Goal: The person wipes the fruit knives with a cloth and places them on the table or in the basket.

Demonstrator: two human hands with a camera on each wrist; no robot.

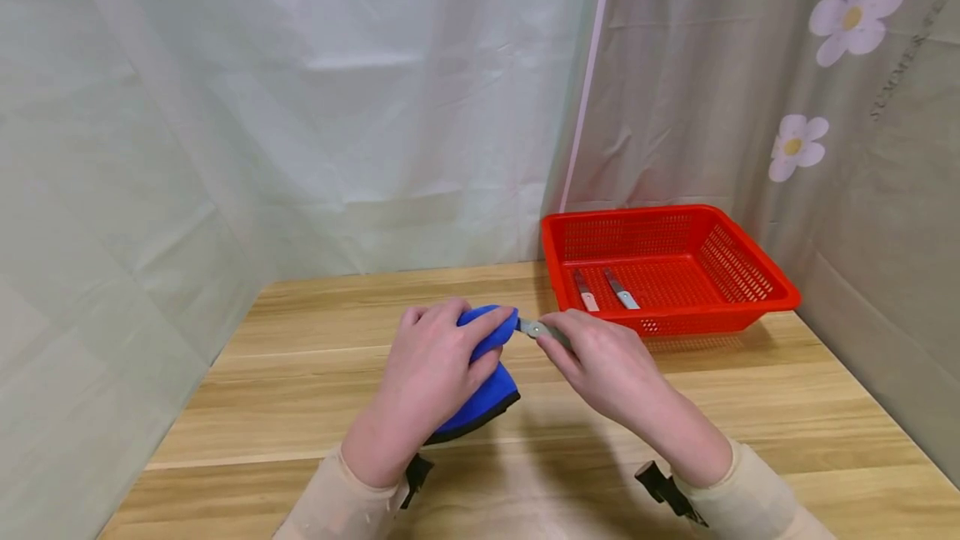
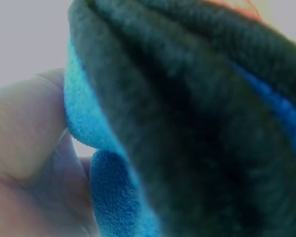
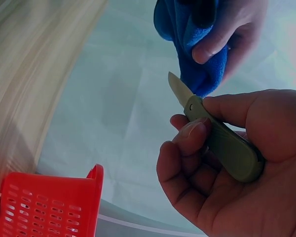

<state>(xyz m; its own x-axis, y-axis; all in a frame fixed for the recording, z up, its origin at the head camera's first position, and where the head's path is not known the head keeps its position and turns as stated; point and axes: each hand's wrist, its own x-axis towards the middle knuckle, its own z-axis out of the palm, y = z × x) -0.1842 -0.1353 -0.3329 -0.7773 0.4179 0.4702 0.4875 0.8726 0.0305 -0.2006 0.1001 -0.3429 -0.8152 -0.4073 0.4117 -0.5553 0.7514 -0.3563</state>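
Note:
My right hand (image 1: 600,357) grips the green handle of a folding knife (image 3: 232,150), its blade (image 3: 178,90) swung out and pointing toward my left hand. In my left hand (image 1: 438,365) is a blue cloth (image 1: 480,398) with a dark edge, pinched between thumb and fingers. A fold of the cloth lies right at the blade, covering part of it in the head view. Dark hems of the cloth fill most of the left wrist view, where the thumb (image 2: 27,123) presses on the blue pile.
A red plastic basket (image 1: 667,319) stands at the back right of the wooden table (image 1: 300,390). Inside it lie a pink-handled knife (image 1: 587,294) and a light-handled knife (image 1: 622,292), blades out. Pale curtains (image 1: 375,107) hang behind and at both sides.

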